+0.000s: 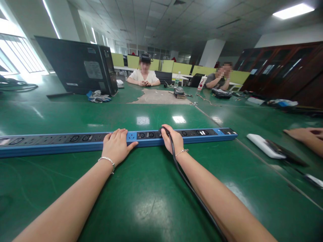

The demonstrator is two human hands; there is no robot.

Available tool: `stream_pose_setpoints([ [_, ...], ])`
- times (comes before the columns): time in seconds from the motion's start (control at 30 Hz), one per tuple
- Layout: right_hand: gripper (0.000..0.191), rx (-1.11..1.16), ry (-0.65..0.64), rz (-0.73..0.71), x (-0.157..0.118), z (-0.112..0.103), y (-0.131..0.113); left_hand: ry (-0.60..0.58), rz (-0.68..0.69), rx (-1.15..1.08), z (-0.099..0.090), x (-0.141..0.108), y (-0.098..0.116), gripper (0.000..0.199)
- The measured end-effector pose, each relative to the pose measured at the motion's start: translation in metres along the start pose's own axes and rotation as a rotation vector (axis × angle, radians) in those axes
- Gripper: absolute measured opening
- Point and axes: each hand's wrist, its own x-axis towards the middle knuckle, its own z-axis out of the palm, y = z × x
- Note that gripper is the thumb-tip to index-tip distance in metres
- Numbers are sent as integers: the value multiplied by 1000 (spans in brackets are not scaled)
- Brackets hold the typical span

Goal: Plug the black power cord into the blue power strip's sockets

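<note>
A long blue power strip [148, 143] with black socket panels lies across the green table in front of me. My left hand [116, 145] grips it near the middle, fingers over the top and far edge, thumb spread against the near side. To its right, my right hand [173, 139] is closed round a black plug [161, 130] at the sockets. My fingers partly hide the plug, so I cannot tell how deep it sits. Its black power cord [183, 176] runs from my palm along the right forearm toward the bottom edge.
A black computer case [75, 65] and work gloves [98, 96] are at the back left. Across the table sit two people, with a bottle [177, 80] and a white container [202, 83] nearby. Another person's hand [305, 136] rests at the right, by a white device [264, 145].
</note>
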Motion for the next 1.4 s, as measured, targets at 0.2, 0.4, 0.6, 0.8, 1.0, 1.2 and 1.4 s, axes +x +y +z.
stream_pose_setpoints([
  [0.2, 35, -123, 15, -67, 1, 2, -10, 22, 12, -14, 2, -1, -1, 63],
  [0.4, 33, -225, 48, -109, 3, 3, -18, 11, 12, -21, 1, -1, -1, 62],
  [0.6, 35, -269, 45, -77, -4, 9, -13, 6, 0, -39, -1, -1, 0, 63],
  [0.8, 37, -251, -27, -205, -10, 6, -9, -6, -11, -53, -1, -1, -1, 64],
  [1.0, 42, -125, -102, -246, -13, 2, 2, 12, 16, -97, -2, -3, 7, 60],
  [1.2, 65, 12, -175, -293, -18, 5, 18, 1, 259, -256, -10, 12, 57, 55],
  [1.4, 59, -31, -178, -337, -24, 6, 28, -30, 312, -261, -2, 34, 96, 40],
])
